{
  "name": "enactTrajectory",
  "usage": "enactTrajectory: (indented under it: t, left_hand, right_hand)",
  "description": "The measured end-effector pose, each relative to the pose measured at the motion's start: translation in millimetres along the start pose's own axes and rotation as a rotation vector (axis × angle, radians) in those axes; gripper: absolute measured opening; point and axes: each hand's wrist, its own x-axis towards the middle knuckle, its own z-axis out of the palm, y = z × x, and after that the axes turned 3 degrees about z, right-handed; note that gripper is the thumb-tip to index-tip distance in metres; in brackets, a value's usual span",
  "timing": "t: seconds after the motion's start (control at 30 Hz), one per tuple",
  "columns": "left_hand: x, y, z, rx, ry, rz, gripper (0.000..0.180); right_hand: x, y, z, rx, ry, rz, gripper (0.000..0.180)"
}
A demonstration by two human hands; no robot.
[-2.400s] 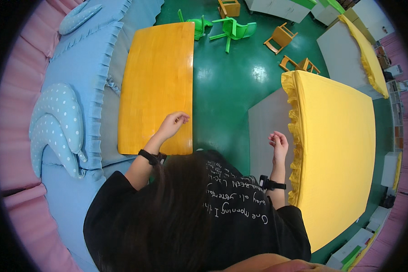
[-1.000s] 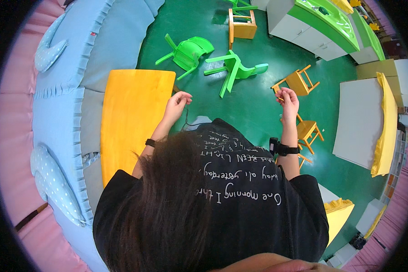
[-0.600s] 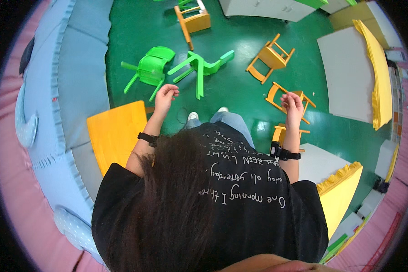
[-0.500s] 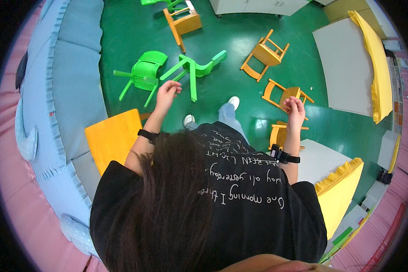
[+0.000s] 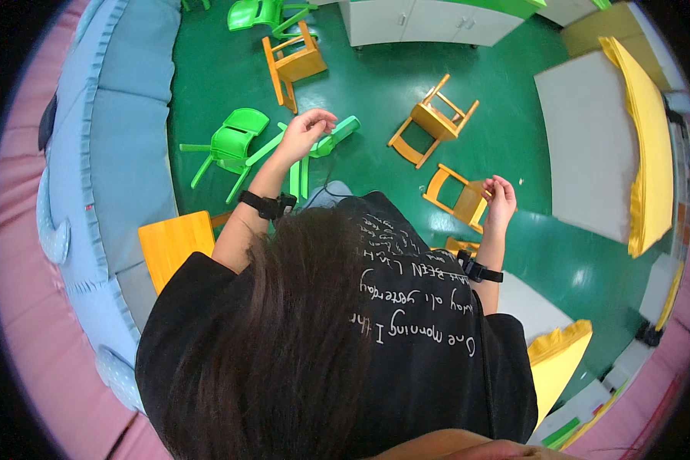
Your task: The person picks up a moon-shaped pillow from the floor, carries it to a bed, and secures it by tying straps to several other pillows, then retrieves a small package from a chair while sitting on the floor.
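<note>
My left hand (image 5: 305, 134) hovers in front of a tipped green plastic chair (image 5: 337, 136), its fingers loosely bent with nothing in them. To its left lies another green chair (image 5: 235, 142), legs pointing toward the lower left. My right hand (image 5: 501, 201) hangs with loosely curled fingers over the edge of a tipped wooden chair (image 5: 468, 205); I see nothing in it. Just beyond, a second wooden chair (image 5: 437, 120) lies on the green floor. Part of one more wooden chair (image 5: 458, 245) shows beside my right forearm, mostly hidden by my body.
Farther off, another wooden chair (image 5: 300, 64) lies near a green chair (image 5: 254, 14). A white cabinet (image 5: 429, 21) stands at the back. Blue padding (image 5: 130, 146) lines the left side, near a yellow wooden surface (image 5: 175, 249). At right is a pale panel (image 5: 586, 138) with yellow cloth (image 5: 650, 169).
The view has shifted forward, so the chairs sit lower and the far cabinet shows more. My left hand has moved forward and right, over the green chair; both hands remain without anything.
</note>
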Motion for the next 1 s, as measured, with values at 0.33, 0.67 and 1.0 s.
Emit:
enactTrajectory:
  t: [0.33, 0.67, 1.0]
  left_hand:
    - [82, -21, -75, -0.023, 0.594, -0.179, 0.016]
    - [256, -26, -115, -0.068, 0.630, -0.161, 0.016]
    - [286, -35, -148, -0.070, 0.669, -0.057, 0.017]
  right_hand:
    - [144, -33, 57, -0.049, -0.115, 0.016, 0.012]
    - [311, -134, 165, -0.115, -0.088, -0.064, 0.014]
    - [404, -167, 379, -0.252, -0.593, 0.041, 0.012]
